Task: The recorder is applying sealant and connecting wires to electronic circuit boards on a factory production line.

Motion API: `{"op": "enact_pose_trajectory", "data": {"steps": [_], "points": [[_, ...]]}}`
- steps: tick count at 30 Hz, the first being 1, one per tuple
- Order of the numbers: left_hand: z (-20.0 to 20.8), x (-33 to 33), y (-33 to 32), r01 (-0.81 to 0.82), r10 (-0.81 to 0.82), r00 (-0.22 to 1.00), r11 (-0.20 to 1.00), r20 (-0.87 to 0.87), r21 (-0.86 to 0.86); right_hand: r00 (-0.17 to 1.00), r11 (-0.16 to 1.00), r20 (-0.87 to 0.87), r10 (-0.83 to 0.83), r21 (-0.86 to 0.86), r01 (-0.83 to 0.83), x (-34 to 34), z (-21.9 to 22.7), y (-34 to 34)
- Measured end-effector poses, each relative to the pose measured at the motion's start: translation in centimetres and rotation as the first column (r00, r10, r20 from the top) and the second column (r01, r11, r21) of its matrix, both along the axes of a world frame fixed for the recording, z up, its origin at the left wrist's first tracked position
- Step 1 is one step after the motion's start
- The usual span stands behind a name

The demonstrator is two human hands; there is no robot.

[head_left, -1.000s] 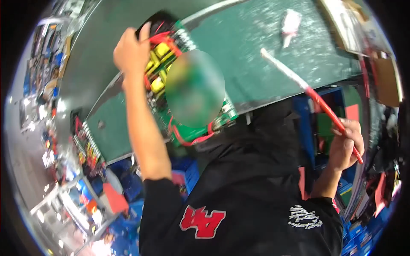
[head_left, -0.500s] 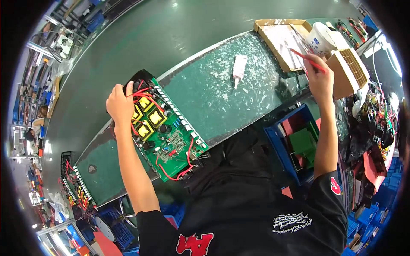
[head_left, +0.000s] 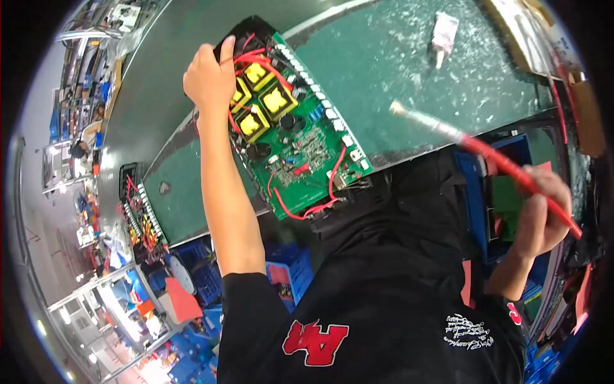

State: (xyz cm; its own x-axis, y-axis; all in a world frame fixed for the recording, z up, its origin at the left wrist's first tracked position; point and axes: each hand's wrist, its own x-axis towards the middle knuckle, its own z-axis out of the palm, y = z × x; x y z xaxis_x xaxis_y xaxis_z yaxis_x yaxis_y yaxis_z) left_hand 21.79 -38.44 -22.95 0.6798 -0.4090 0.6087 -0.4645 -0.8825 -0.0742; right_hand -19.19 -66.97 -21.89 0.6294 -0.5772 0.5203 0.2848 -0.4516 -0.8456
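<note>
A green circuit board (head_left: 313, 144) lies tilted at the bench's near edge, with yellow transformers (head_left: 277, 100), red wires (head_left: 338, 174) and a row of white connectors along one side. My left hand (head_left: 211, 78) is closed round the black part (head_left: 256, 29) at the board's far end; some fingertips are hidden. To the right, my right hand (head_left: 542, 214) grips the red handle of a slim brush (head_left: 489, 155). The brush's pale tip points up and left, over the bench and apart from the board.
A white tube with a nozzle (head_left: 444, 33) lies on the green bench (head_left: 384, 70), which has white smears. A cardboard tray (head_left: 515, 35) sits at the far right. Below the bench stands a blue bin (head_left: 472, 185). Another wired board (head_left: 146, 217) rests at the left.
My right hand has come down and toward me from the cardboard tray, carrying the brush over the bench. My left hand still holds the board's end. The whole view has shifted.
</note>
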Motion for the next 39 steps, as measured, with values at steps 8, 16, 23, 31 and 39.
{"op": "enact_pose_trajectory", "data": {"steps": [8,16,23,31,39], "points": [[0.1,0.0,0.1,-0.045,0.047,0.999,0.998,-0.025,0.052,0.984,0.924,-0.062,0.169,0.358,-0.136,-1.7,-4.2,4.0],[0.3,0.3,0.3,-0.145,0.158,0.979,0.983,-0.128,0.109,0.972,0.956,-0.095,0.214,0.223,-0.189,-1.9,-4.4,4.0],[0.6,0.1,0.3,-0.145,0.157,0.977,0.985,-0.143,0.093,0.974,0.970,-0.087,0.208,0.149,-0.194,-1.1,-4.4,3.7],[0.3,0.7,0.8,-0.111,0.115,0.992,0.991,-0.054,0.079,0.967,0.969,-0.083,0.242,0.077,-0.236,-1.4,-3.9,3.5],[0.2,0.8,0.4,-0.137,0.156,0.978,0.981,-0.139,0.136,0.955,0.957,-0.064,0.290,0.036,-0.288,-2.5,-4.0,3.6]]}}
